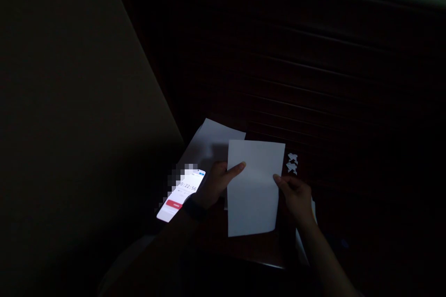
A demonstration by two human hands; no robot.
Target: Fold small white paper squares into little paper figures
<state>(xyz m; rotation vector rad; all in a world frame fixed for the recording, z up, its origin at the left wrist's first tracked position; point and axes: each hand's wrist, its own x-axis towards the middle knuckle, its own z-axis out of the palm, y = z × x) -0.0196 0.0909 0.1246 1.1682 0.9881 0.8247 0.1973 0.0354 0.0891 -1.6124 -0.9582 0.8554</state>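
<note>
A white sheet of paper (256,199) is held up between my two hands, its face toward me. My left hand (219,181) grips its left edge, thumb lying across the front and the other fingers behind. At the right edge, my right hand (296,190) pinches the paper between thumb and fingers. A dark band circles my left wrist. Behind and to the left of the held sheet lies more white paper (216,137), partly in shadow. Close to my left wrist, a lit phone (174,213) shows a running timer display with a red button.
Small folded or torn white paper pieces (291,163) lie right of the held sheet. Another pale paper edge (301,246) shows beneath my right forearm. The dark table (254,253) has its front edge below. A dark slatted wooden panel (296,65) rises behind; the room is very dim.
</note>
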